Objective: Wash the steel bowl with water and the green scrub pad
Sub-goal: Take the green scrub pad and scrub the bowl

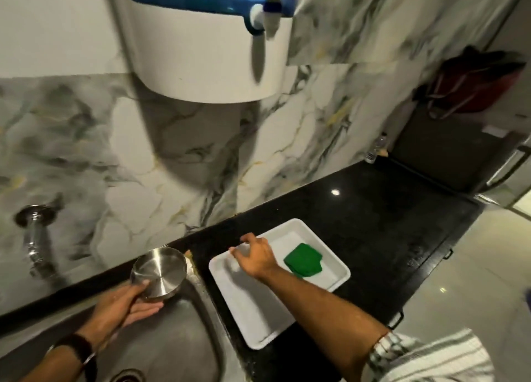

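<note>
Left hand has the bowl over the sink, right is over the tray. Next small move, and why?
Probably shift the right hand right, onto the green scrub pad, and pick it up. The left hand already holds the steel bowl over the sink, while the pad lies untouched in the white tray, and the right hand appears empty.

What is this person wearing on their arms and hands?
Both hands are bare: no gloves and no rings that I can make out. The left hand has a dark watch with a wide strap on its wrist. The right hand has a bare forearm, with a short white sleeve with thin dark stripes ending near the elbow. The picture is blurred, so finer detail is unclear.
</note>
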A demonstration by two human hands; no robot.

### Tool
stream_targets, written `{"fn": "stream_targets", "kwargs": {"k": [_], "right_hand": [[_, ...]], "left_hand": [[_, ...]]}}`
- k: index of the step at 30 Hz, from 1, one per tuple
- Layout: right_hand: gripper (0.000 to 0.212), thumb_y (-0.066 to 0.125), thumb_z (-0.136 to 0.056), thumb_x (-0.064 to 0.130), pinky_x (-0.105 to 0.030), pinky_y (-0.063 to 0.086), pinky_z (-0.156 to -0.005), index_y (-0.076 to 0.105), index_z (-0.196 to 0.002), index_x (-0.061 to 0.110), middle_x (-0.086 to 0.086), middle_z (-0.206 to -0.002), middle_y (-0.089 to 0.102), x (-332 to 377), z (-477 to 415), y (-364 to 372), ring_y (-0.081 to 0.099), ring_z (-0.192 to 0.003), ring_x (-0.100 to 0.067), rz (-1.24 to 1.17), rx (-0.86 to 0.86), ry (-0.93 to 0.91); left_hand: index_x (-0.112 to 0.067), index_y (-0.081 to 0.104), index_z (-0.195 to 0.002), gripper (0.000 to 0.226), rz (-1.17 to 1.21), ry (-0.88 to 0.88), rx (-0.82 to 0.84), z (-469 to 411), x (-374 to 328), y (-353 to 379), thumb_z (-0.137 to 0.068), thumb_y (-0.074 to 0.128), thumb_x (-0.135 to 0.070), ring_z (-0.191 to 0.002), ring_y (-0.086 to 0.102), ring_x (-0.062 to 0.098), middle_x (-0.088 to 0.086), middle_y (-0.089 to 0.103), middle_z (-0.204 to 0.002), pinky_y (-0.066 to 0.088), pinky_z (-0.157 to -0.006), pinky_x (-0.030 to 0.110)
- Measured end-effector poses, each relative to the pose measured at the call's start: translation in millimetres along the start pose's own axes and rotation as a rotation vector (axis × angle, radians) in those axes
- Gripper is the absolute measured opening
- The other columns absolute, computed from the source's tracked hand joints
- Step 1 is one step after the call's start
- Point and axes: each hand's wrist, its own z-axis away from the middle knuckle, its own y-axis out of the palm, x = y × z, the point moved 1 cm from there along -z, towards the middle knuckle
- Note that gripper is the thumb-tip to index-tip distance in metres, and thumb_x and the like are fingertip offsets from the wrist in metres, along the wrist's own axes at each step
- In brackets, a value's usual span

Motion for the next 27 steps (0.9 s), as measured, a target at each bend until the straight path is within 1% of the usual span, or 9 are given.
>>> {"fn": "stream_targets", "kwargs": {"k": [3, 5, 9, 14, 18, 20, 22, 24, 27], "right_hand": [[0.070, 0.051, -0.105, 0.048, -0.036, 0.026, -0.127, 0.038, -0.158, 0.005, -0.017, -0.157, 0.049, -71, -14, -34, 0.040, -0.149, -0.031, 0.453, 0.012, 0.008], [0.077, 0.047, -0.106, 0.047, -0.039, 0.015, -0.133, 0.028, -0.162, -0.001, -0.020, -0.167, 0.035, -107, -22, -44, 0.029, -0.157, -0.033, 0.624, 0.059, 0.036], [0.087, 0.048, -0.105, 0.051, -0.048, 0.011, -0.133, 0.015, -0.166, -0.002, -0.023, -0.174, 0.014, -145, -30, -41, 0.015, -0.162, -0.040, 0.668, 0.165, 0.150], [0.076, 0.034, -0.113, 0.040, -0.055, 0.017, -0.131, 0.002, -0.167, -0.001, -0.024, -0.176, 0.001, -163, -38, -23, 0.013, -0.162, -0.044, 0.734, 0.215, 0.179], [0.057, 0.026, -0.114, 0.016, -0.055, 0.023, -0.130, 0.013, -0.167, 0.000, -0.024, -0.175, 0.010, -165, -53, -16, 0.021, -0.161, -0.043, 0.691, 0.182, 0.219], [0.050, 0.027, -0.114, 0.016, -0.051, 0.029, -0.128, 0.027, -0.162, 0.001, -0.025, -0.171, 0.025, -173, -59, -19, 0.033, -0.157, -0.041, 0.652, 0.167, 0.202], [0.039, 0.034, -0.114, 0.021, -0.046, 0.040, -0.119, 0.051, -0.147, 0.010, -0.028, -0.154, 0.050, -180, -63, -25, 0.053, -0.142, -0.041, 0.452, 0.102, 0.214], [0.033, 0.044, -0.110, 0.028, -0.050, 0.051, -0.106, 0.062, -0.127, 0.005, -0.033, -0.127, 0.069, -176, -63, -28, 0.067, -0.118, -0.048, 0.236, -0.083, 0.278], [0.052, 0.042, -0.109, 0.032, -0.058, 0.050, -0.104, 0.059, -0.127, -0.014, -0.043, -0.123, 0.065, -153, -49, -18, 0.063, -0.116, -0.058, -0.230, -0.359, 0.497]], "left_hand": [[0.005, 0.057, -0.143, 0.041, 0.000, -0.015, 0.011, -7, 7, 8, -0.107, 0.063, -0.015, -0.075, 0.084, 0.041, 0.033, 0.081, -0.096, 0.070, -0.062, 0.041], [0.007, 0.059, -0.141, 0.041, -0.024, -0.013, -0.008, -11, 14, 11, -0.107, 0.063, -0.017, -0.076, 0.084, 0.042, 0.034, 0.080, -0.097, 0.070, -0.063, 0.043], [0.001, 0.066, -0.131, 0.033, -0.043, -0.006, -0.049, -14, 25, 14, -0.107, 0.063, -0.021, -0.081, 0.084, 0.044, 0.035, 0.080, -0.101, 0.070, -0.064, 0.044], [-0.010, 0.075, -0.120, 0.024, -0.004, -0.008, -0.092, -10, 28, 15, -0.107, 0.064, -0.026, -0.097, 0.080, 0.042, 0.023, 0.078, -0.121, 0.066, -0.087, 0.054], [-0.005, 0.076, -0.121, 0.026, 0.071, -0.020, -0.134, 3, 23, 15, -0.104, 0.069, -0.024, -0.107, 0.073, 0.043, 0.025, 0.075, -0.120, 0.070, -0.073, 0.045], [-0.001, 0.076, -0.123, 0.033, 0.065, -0.001, -0.135, 10, 19, 8, -0.102, 0.071, -0.027, -0.105, 0.072, 0.043, 0.025, 0.076, -0.113, 0.069, -0.072, 0.043], [0.002, 0.076, -0.123, 0.040, 0.062, 0.022, -0.128, 17, 15, 0, -0.102, 0.072, -0.032, -0.096, 0.074, 0.038, 0.023, 0.077, -0.102, 0.069, -0.075, 0.045], [0.004, 0.076, -0.121, 0.044, 0.043, 0.035, -0.137, 22, 10, -11, -0.102, 0.071, -0.036, -0.083, 0.081, 0.030, 0.016, 0.081, -0.088, 0.070, -0.080, 0.048], [-0.002, 0.075, -0.121, 0.043, 0.020, 0.040, -0.165, 27, 7, -27, -0.101, 0.072, -0.040, -0.089, 0.085, 0.032, 0.015, 0.086, -0.098, 0.069, -0.086, 0.052]]}}
